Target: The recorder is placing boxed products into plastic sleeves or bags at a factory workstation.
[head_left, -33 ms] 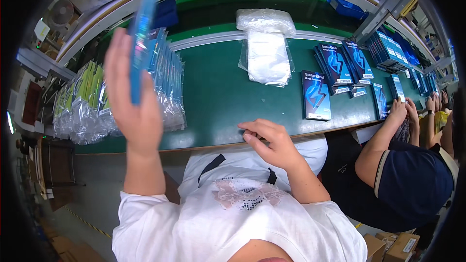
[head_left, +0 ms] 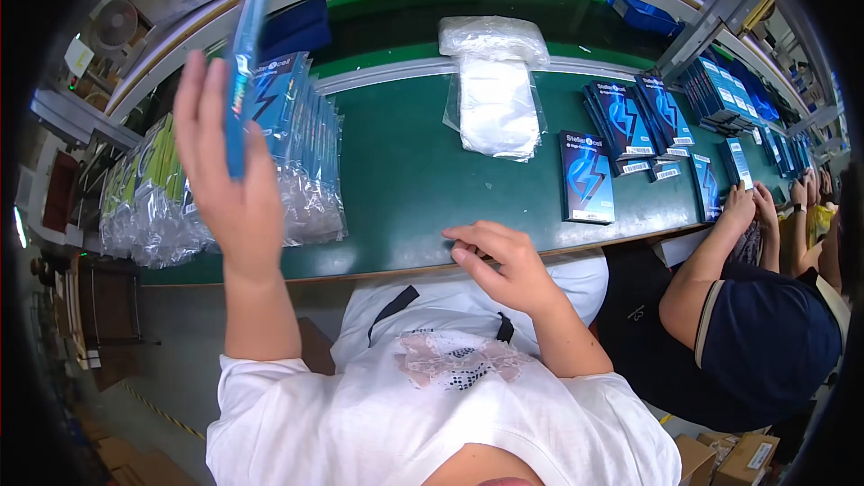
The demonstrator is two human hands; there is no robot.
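Raised above the rows at the left, my left hand (head_left: 236, 189) is closed on a thin blue box (head_left: 245, 81), held upright with its edge toward me. Clear wrap seems to trail from its top, blurred. Behind and beside the hand stand bagged blue boxes (head_left: 306, 130) in a packed row, with green-fronted bagged packs (head_left: 155, 171) farther left. My right hand (head_left: 504, 265) rests at the table's front edge, fingers loosely bent, thumb apart, with nothing visible in it.
A stack of clear plastic bags (head_left: 497, 108) lies at the table's far middle. Blue boxes (head_left: 587, 178) stand and pile at the right, with more stacked (head_left: 717, 94) behind. A co-worker (head_left: 756, 324) sits close on the right, handling a box. A metal rail (head_left: 387, 72) crosses the back.
My left hand has shifted a little to the left with the blue box, uncovering more of the bagged row behind it. The right hand has stayed put.
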